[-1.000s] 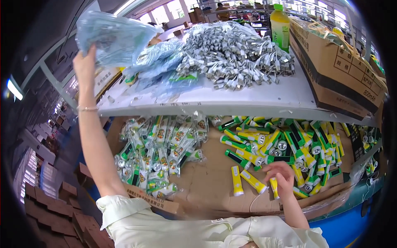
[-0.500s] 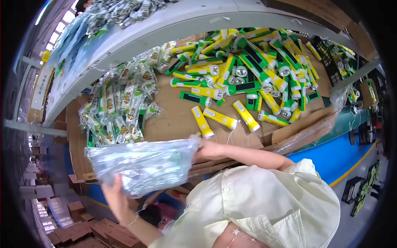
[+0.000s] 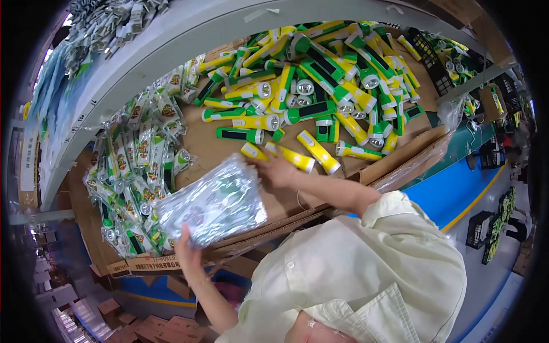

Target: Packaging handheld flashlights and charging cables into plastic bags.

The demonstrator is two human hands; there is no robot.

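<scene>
Over the brown cardboard tray (image 3: 206,151), left hand (image 3: 187,254) grips a clear plastic bag stack (image 3: 214,208), now higher than half a second ago. Right hand (image 3: 277,170), fingers spread open, rests on a yellow plastic flashlight (image 3: 289,157), holding nothing.

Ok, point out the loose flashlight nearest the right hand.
The yellow flashlight right above the right hand, its fingers touching it; the other yellow ones lie farther right.

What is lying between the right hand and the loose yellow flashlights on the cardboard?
Nothing visible: the right hand already touches a yellow plastic flashlight on the brown cardboard sheet. The left hand holds a clear plastic bag stack apart.
</scene>
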